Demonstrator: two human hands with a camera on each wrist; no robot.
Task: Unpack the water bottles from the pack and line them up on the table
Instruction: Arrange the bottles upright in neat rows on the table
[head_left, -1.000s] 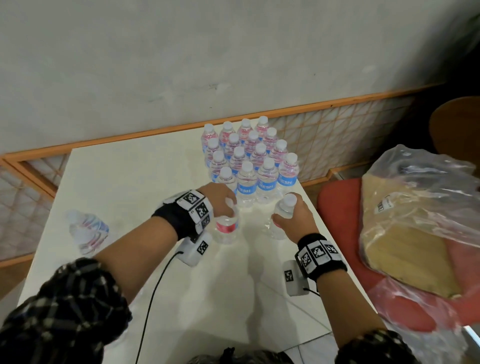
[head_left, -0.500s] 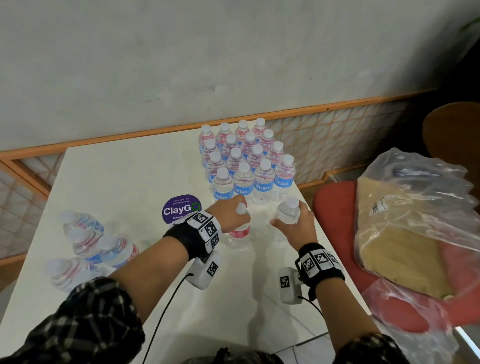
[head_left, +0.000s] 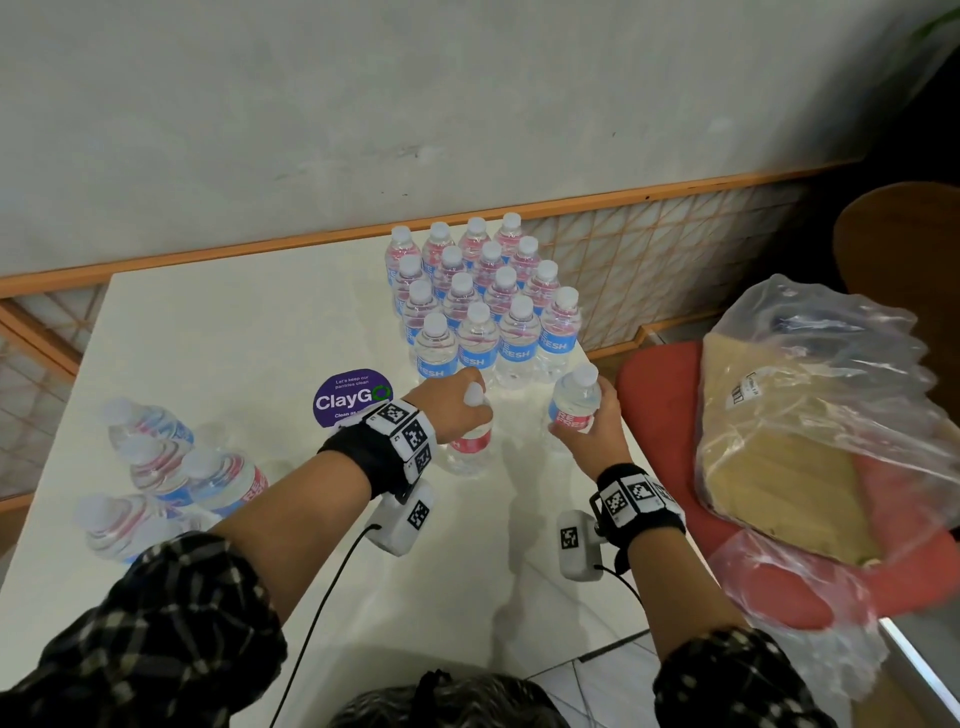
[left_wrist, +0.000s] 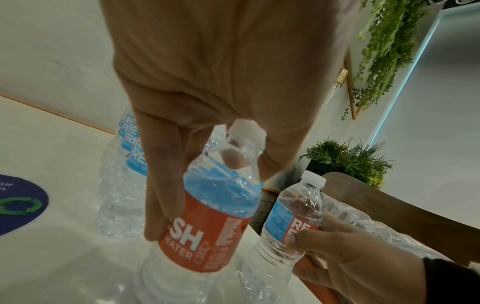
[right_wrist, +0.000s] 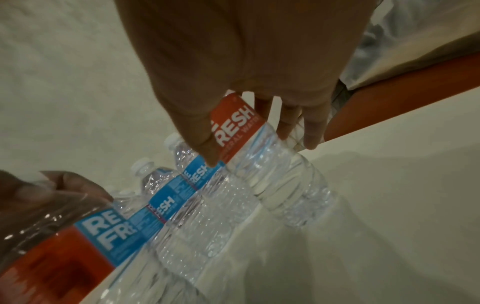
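Since a second ago both hands have drawn back from the standing block of bottles (head_left: 480, 306), and more loose bottles (head_left: 171, 473) now show at the table's left. The left hand (head_left: 449, 410) curls round the neck of one bottle (head_left: 470, 447) standing on the white table (head_left: 218, 322); the left wrist view shows its red label. The right hand (head_left: 589, 439) grips a second bottle (head_left: 574, 400), tilted, near the table's right edge. Beside it, a red chair (head_left: 660, 395) carries a plastic-wrapped pack (head_left: 810, 415). A purple sticker (head_left: 348, 397) lies near the left wrist.
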